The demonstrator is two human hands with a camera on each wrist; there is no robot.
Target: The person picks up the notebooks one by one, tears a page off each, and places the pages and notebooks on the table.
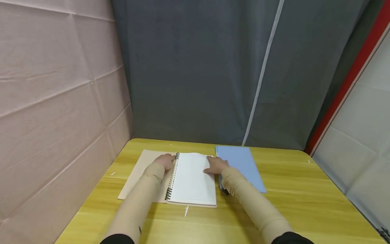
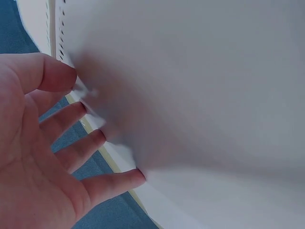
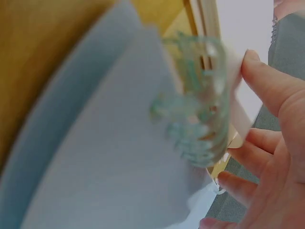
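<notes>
We see a yellow wooden table point(image 1: 292, 189) from above, with two arms in beige sleeves reaching forward over it. An open spiral notebook point(image 1: 192, 179) lies flat near the middle of the table, its tan cover point(image 1: 138, 173) folded out to the left and a white lined page facing up. The left hand point(image 1: 165, 160) rests on the far end of the notebook beside the black spiral binding point(image 1: 172, 176), fingers spread and fairly straight; the left wrist view shows the fingertips point(image 2: 136, 175) touching the edge of white paper. The right hand point(image 1: 217, 165) sits at the right edge of the white page, and in the right wrist view we see its thumb and fingers pinching the page edge. A closed blue notebook point(image 1: 240, 166) with a pale green spiral point(image 3: 200, 109) lies just beside it on the right, partly under the right forearm. Grey and pink cloth hangs behind the table.
</notes>
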